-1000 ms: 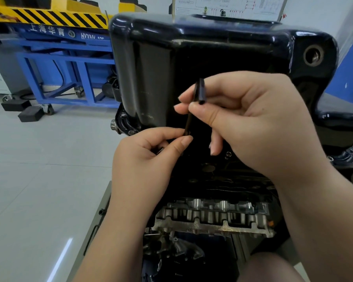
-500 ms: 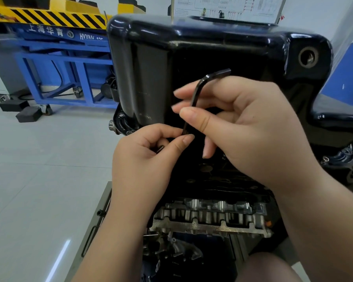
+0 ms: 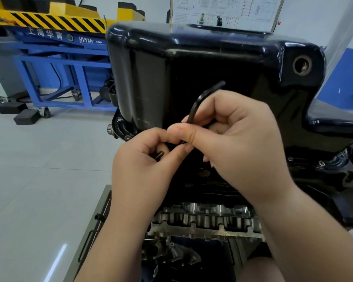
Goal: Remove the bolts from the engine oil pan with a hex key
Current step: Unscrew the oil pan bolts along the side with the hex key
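A glossy black metal engine oil pan point(image 3: 192, 64) fills the view. Low against it, the right hand point(image 3: 243, 143) pinches a black L-shaped steel hex key point(image 3: 194, 115), likely to spin it. The left hand point(image 3: 143, 171), fingers curled, holds what looks like a small dark bolt point(image 3: 159, 155), probably steadying it.

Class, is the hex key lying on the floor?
No, the right hand pinches the hex key in front of the oil pan.

The blue stand point(image 3: 73, 58) bears white "上海华育" and a blurred word like "HVYNN".
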Available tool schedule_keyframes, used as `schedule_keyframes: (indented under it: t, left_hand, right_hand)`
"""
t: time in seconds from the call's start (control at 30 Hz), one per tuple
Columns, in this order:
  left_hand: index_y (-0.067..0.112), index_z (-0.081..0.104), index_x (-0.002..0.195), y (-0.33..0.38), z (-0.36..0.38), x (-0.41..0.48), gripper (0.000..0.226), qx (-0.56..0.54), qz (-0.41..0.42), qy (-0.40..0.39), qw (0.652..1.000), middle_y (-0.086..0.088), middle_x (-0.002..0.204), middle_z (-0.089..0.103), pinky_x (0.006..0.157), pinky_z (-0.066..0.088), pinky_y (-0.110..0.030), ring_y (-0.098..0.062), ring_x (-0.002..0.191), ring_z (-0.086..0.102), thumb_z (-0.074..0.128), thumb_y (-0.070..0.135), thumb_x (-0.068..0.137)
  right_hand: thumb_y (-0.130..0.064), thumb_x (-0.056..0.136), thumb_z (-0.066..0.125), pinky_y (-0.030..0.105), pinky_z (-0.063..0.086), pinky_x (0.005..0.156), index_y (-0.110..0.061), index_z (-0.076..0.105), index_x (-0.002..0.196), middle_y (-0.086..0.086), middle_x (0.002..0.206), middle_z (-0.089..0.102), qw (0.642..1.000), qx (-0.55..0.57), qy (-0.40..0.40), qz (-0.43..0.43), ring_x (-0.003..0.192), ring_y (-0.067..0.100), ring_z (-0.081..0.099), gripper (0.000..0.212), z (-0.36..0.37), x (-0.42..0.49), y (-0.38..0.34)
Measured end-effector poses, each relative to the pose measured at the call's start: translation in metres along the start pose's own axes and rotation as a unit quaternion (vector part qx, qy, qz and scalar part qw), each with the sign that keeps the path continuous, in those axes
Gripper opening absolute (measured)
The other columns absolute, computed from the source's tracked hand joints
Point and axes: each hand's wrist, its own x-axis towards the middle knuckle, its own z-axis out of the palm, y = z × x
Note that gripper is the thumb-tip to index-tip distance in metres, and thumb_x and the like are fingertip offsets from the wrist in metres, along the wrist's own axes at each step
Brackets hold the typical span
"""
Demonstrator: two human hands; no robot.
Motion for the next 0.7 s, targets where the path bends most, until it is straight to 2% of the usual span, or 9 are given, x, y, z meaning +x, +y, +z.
schedule_keyframes:
  t: [0.03, 0.07, 0.13, 0.2, 0.27, 0.43, 0.6, 0.7]
  left_hand:
    - [0.032, 0.056, 0.055, 0.000, 0.001, -0.001, 0.025, 0.004, -0.003, 0.005, 1.000, 0.008, 0.045, 0.039, 0.044, 0.030, -0.015, -0.003, 0.045, 0.035, 0.075, 0.026, 0.070]
    - [0.032, 0.055, 0.053, 0.000, 0.001, -0.001, 0.025, 0.006, -0.006, 0.008, 1.000, 0.008, 0.045, 0.040, 0.043, 0.030, -0.014, -0.002, 0.045, 0.036, 0.074, 0.027, 0.069]
    - [0.030, 0.059, 0.055, 0.000, 0.001, -0.001, 0.021, 0.005, -0.008, 0.006, 1.000, 0.008, 0.045, 0.042, 0.044, 0.030, -0.012, 0.000, 0.046, 0.037, 0.073, 0.027, 0.071]
    - [0.027, 0.067, 0.062, 0.000, 0.000, -0.001, 0.013, 0.001, -0.009, -0.003, 1.000, 0.005, 0.047, 0.045, 0.045, 0.031, -0.010, 0.000, 0.047, 0.040, 0.073, 0.025, 0.073]
    - [0.029, 0.070, 0.067, 0.000, 0.000, 0.000, 0.009, -0.002, -0.008, -0.009, 1.000, -0.001, 0.049, 0.048, 0.045, 0.032, -0.010, 0.000, 0.047, 0.041, 0.074, 0.024, 0.074]
    - [0.033, 0.070, 0.067, 0.001, -0.001, 0.001, 0.008, -0.003, -0.004, -0.011, 1.000, 0.001, 0.047, 0.049, 0.044, 0.031, -0.009, -0.001, 0.045, 0.040, 0.078, 0.031, 0.070]
    - [0.038, 0.070, 0.069, 0.001, -0.002, 0.001, 0.001, 0.005, -0.003, -0.007, 1.000, 0.001, 0.049, 0.050, 0.044, 0.032, -0.009, 0.000, 0.046, 0.041, 0.070, 0.037, 0.068]
    - [0.038, 0.070, 0.070, 0.001, -0.001, 0.000, 0.007, 0.017, 0.004, 0.000, 1.000, 0.002, 0.048, 0.048, 0.044, 0.030, -0.008, -0.001, 0.044, 0.040, 0.076, 0.037, 0.069]
  right_hand:
    - [-0.021, 0.074, 0.078, 0.034, 0.042, 0.037, -0.016, 0.061, 0.069, 0.001, 0.073, 0.070, 1.000, -0.008, 0.006, 0.003, 0.045, 0.027, 0.057, 0.018, 0.001, -0.002, 0.001]
    - [-0.021, 0.076, 0.075, 0.033, 0.043, 0.038, -0.016, 0.063, 0.072, -0.001, 0.073, 0.070, 1.000, -0.003, 0.008, 0.007, 0.045, 0.025, 0.056, 0.014, 0.002, -0.004, 0.002]
    - [-0.018, 0.082, 0.068, 0.021, 0.045, 0.041, -0.020, 0.068, 0.084, -0.006, 0.078, 0.070, 1.000, 0.018, -0.017, 0.017, 0.044, 0.011, 0.056, 0.003, 0.003, -0.008, 0.003]
    - [-0.012, 0.088, 0.060, 0.018, 0.048, 0.047, -0.022, 0.069, 0.103, -0.008, 0.089, 0.072, 0.998, 0.027, -0.042, 0.036, 0.047, 0.005, 0.057, 0.021, 0.003, -0.014, 0.005]
    - [-0.010, 0.090, 0.056, 0.023, 0.053, 0.051, -0.021, 0.067, 0.110, -0.009, 0.097, 0.072, 0.997, 0.033, -0.043, 0.047, 0.047, 0.007, 0.059, 0.026, 0.004, -0.018, 0.009]
    - [-0.010, 0.090, 0.051, 0.017, 0.053, 0.064, -0.025, 0.067, 0.112, -0.012, 0.101, 0.071, 0.998, 0.029, -0.038, 0.038, 0.053, 0.011, 0.064, 0.031, 0.005, -0.020, 0.010]
    - [-0.013, 0.085, 0.059, 0.022, 0.053, 0.056, -0.025, 0.071, 0.097, -0.010, 0.089, 0.073, 0.998, 0.044, 0.002, 0.032, 0.048, 0.013, 0.060, 0.021, 0.010, -0.020, 0.010]
    - [-0.015, 0.079, 0.066, 0.021, 0.050, 0.050, -0.026, 0.073, 0.086, -0.007, 0.079, 0.072, 0.996, 0.067, 0.044, 0.043, 0.046, 0.009, 0.058, 0.014, 0.011, -0.019, 0.010]
